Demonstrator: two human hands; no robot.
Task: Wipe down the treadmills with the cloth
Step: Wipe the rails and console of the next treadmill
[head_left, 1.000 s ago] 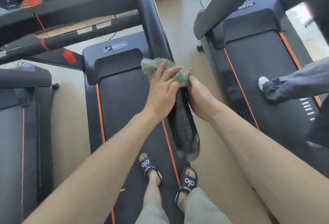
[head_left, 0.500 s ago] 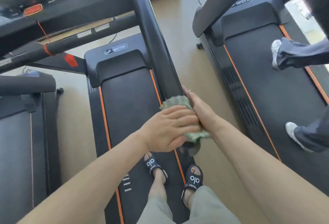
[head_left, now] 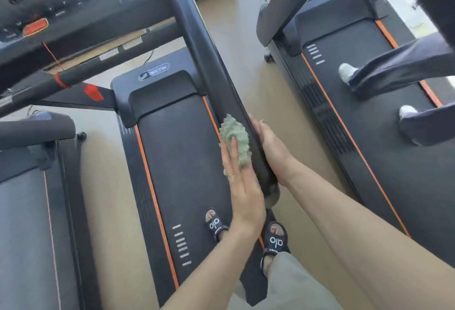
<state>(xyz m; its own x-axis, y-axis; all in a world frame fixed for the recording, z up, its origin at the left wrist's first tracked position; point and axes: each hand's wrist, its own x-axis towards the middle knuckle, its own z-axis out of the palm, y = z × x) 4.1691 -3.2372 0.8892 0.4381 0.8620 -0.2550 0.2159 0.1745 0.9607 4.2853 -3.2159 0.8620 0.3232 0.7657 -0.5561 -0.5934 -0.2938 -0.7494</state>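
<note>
Room: gym floor in tan, with black treadmills side by side; I stand on the belt [head_left: 187, 174] of the middle treadmill [head_left: 157, 92], sandalled feet near its rear edge.

Neighbour: another person's legs [head_left: 394, 70] stride on the treadmill to the right [head_left: 344, 26], well apart from my reach.

Handrail: the long black side rail [head_left: 221, 80] slopes down from the console [head_left: 49, 9] toward me and ends in a rounded cap just beside my hands.

Cloth: the green cloth [head_left: 235, 137] is bunched against the inner face of the rail, near its lower end, touching it.

Left hand: my left hand [head_left: 242, 186] lies flat with fingers [head_left: 230, 152] stretched out straight, pressing the cloth onto the rail rather than pinching it; a flat palm spreads pressure for wiping, I judge.

Right hand: my right hand [head_left: 269, 147] cups the outer side of the rail, fingers curled lightly around it with no cloth visible under them; it looks to be bracing the rail against the push from the other side.

Step in hand: wiping the lower stretch of this rail, as I read it.

Left to do: belt edges, console and the other machines look untouched by the cloth for now, so I reckon the job is early.

Risk: the loose bunch could slip from under an open palm.
</note>
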